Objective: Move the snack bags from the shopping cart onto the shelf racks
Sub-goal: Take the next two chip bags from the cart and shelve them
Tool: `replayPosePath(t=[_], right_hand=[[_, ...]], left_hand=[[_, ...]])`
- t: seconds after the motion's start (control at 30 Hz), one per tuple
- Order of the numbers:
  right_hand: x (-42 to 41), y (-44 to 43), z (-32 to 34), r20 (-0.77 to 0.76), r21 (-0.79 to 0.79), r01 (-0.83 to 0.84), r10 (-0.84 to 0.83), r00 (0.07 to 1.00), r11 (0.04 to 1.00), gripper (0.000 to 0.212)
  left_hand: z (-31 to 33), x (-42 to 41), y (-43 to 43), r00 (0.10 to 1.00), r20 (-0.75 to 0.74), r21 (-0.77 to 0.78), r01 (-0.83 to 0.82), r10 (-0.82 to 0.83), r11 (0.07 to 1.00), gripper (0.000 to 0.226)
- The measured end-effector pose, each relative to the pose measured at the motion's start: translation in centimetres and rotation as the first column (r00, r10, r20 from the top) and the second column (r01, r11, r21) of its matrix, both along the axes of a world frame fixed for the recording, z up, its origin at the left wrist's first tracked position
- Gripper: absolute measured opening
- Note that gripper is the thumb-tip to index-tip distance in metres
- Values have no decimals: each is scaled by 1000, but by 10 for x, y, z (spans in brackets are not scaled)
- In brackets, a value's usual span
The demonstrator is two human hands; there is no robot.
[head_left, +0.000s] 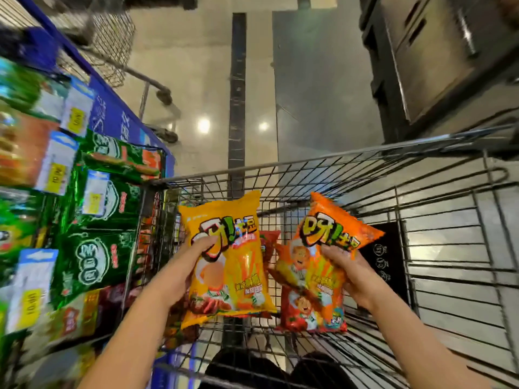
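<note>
Racks (112, 119) blurred, left hand (185, 266) grips yellow bag (241, 265), right hand (349, 272) grips orange bag (332, 220)

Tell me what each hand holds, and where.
Left hand grips the yellow bag at its left edge; right hand grips the orange bag at its right edge.

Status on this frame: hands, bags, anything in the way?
Left hand grips yellow bag; right hand grips orange bag. Both held over the cart; red bag lies inside. Shelf racks at left, nothing between.
</note>
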State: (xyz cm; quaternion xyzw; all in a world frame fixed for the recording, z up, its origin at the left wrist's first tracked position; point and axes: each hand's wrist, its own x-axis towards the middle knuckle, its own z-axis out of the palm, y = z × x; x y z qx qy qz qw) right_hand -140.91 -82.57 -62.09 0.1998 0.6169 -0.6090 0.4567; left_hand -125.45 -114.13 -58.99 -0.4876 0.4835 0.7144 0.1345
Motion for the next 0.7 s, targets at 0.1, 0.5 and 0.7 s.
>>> replayPosePath(t=[0.1, 0.5, 0.7], right_hand=[[0, 16, 34, -105, -27, -147, 144, 984, 989, 56], [12, 21, 155, -314, -60, -320, 287, 905, 945, 77], [23, 23, 177, -339, -83, -407, 359, 870, 909, 100]], left_hand=[[28, 2, 3, 998, -46, -36, 31, -33, 999, 109], [108, 16, 19, 972, -217, -83, 74, -90, 994, 107], [128, 28, 46, 964, -261, -77, 37, -56, 996, 86]])
